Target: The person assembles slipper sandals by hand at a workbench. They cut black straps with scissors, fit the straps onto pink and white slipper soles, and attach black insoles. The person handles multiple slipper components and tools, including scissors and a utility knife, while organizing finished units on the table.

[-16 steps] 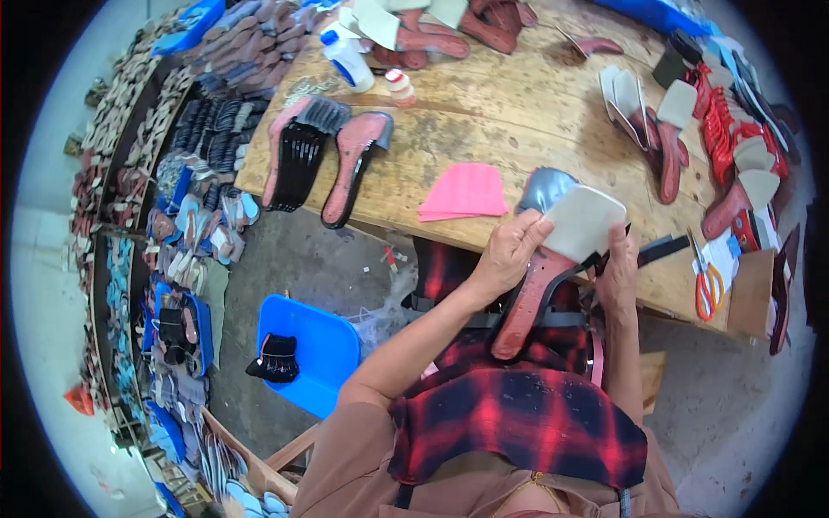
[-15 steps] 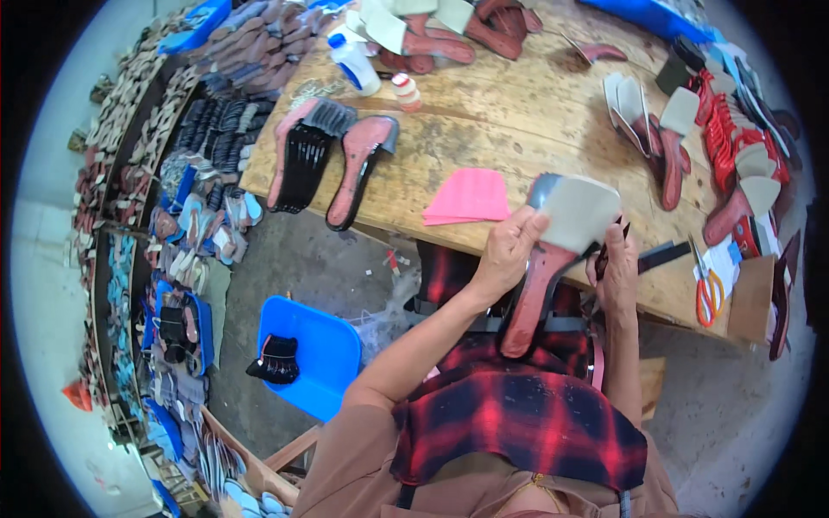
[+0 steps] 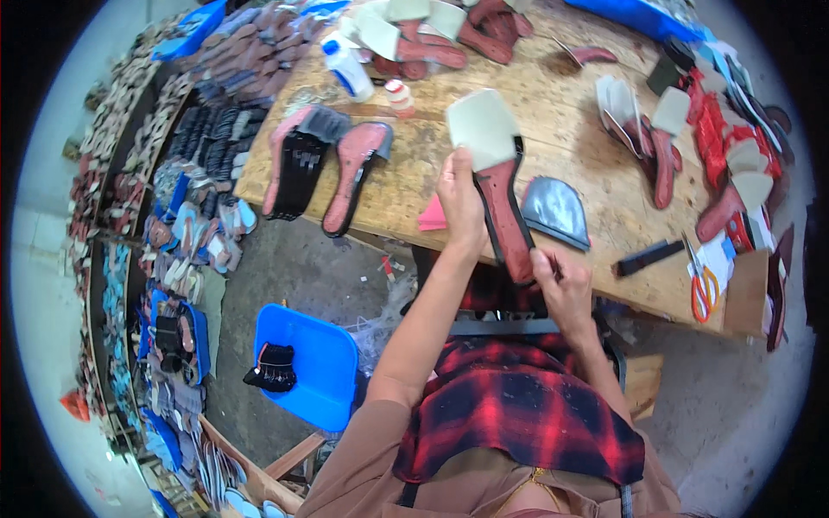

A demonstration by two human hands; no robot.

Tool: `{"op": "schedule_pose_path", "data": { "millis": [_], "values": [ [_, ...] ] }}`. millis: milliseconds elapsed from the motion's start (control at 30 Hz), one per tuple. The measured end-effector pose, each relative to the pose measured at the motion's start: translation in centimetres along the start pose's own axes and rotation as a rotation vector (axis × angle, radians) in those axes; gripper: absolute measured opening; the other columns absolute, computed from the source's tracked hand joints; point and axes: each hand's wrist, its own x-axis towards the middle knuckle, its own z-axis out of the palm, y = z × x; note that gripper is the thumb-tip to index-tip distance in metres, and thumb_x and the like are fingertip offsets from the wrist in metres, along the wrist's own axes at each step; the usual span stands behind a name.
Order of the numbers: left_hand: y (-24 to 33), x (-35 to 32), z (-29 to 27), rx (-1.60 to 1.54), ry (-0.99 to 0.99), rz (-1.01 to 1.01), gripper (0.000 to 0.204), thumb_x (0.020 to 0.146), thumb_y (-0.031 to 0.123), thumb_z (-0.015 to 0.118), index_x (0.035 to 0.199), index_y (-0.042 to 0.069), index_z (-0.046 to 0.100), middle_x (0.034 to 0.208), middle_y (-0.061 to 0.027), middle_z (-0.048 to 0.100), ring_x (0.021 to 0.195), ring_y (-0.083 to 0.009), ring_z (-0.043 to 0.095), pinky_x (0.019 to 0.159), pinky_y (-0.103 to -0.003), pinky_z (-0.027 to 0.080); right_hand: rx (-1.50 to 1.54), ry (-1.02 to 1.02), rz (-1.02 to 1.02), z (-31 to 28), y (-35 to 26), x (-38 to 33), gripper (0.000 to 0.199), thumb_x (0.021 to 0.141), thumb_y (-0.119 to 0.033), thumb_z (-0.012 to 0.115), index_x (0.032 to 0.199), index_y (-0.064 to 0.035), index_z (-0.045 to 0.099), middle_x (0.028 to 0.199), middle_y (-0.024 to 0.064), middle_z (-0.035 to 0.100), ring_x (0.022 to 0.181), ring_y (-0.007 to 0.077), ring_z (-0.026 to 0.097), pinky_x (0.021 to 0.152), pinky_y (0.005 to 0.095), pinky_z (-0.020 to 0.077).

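Note:
A shoe insole (image 3: 503, 211), reddish-brown with a dark edge and a broad cream front part (image 3: 480, 121), is held over the table's near edge, its front pointing away from me. My left hand (image 3: 463, 200) is closed on its side where the cream part meets the narrow part. At the heel end, my right hand (image 3: 566, 289) has curled fingers, with thumb and fingertips against the insole. A shiny blue-grey rounded shoe piece (image 3: 555, 212) lies just right of the insole. Pink sheets (image 3: 433, 214) show partly behind my left hand.
Two insoles with black and grey parts (image 3: 352, 173) lie at the table's left edge. A white glue bottle (image 3: 348, 71) stands behind them. Orange-handled scissors (image 3: 704, 285) and a black strip (image 3: 649, 257) lie at right. A blue tub (image 3: 324, 363) sits on the floor; loaded shelves (image 3: 164, 224) line the left.
The insole has moved away from my body and left, tilting the other way. The blue-grey piece, earlier behind the cream part, now lies on the table. My right hand has shifted to the heel end.

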Motion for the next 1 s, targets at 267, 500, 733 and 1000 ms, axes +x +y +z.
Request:
{"op": "schedule_pose_path", "data": {
  "millis": [267,500,733,1000],
  "values": [
    [3.5,-5.0,1.4,-0.041,-0.32,-0.432,0.052,0.102,0.043,0.044,0.123,-0.003,0.058,0.116,-0.0101,0.064,0.101,-0.0165,0.062,0.087,-0.033,0.051,-0.152,-0.041,-0.386,-2.4,-0.1,2.0,0.021,0.09,-0.02,0.065,0.102,-0.0026,0.067,0.081,0.0081,0.063,0.063,0.0189,0.059,0.058,0.0318,0.0471],
    [2.3,-6.7,3.1,-0.204,-0.412,-0.433,0.051,0.105,0.038,0.039,0.13,-0.005,0.053,0.125,-0.0144,0.062,0.113,-0.02,0.06,0.099,-0.033,0.046,0.541,0.043,0.137,0.0,0.9,4.4,0.03,0.1,-0.025,0.053,0.095,0.003,0.062,0.077,0.0032,0.051,0.07,0.009,0.044,0.063,0.0274,0.0405],
    [1.5,-6.4,2.6,-0.122,-0.391,-0.387,0.048,0.104,0.038,0.042,0.123,-0.003,0.06,0.115,-0.0084,0.067,0.092,-0.0103,0.062,0.082,-0.026,0.05,0.596,-0.259,0.366,-1.5,0.2,-2.5,0.031,0.1,-0.03,0.053,0.086,-0.0025,0.056,0.073,0.0003,0.049,0.068,0.0072,0.046,0.062,0.0256,0.0411],
    [4.7,-6.2,3.3,-0.244,-0.452,-0.19,0.068,0.099,0.052,0.042,0.148,0.005,0.034,0.151,-0.0079,0.037,0.13,-0.0151,0.041,0.105,-0.033,0.038,0.497,-0.01,0.121,1.3,-1.5,3.3,0.031,0.099,-0.03,0.054,0.09,-0.0014,0.062,0.07,0.0001,0.054,0.071,0.0083,0.05,0.065,0.03,0.0443]
  ]
}}
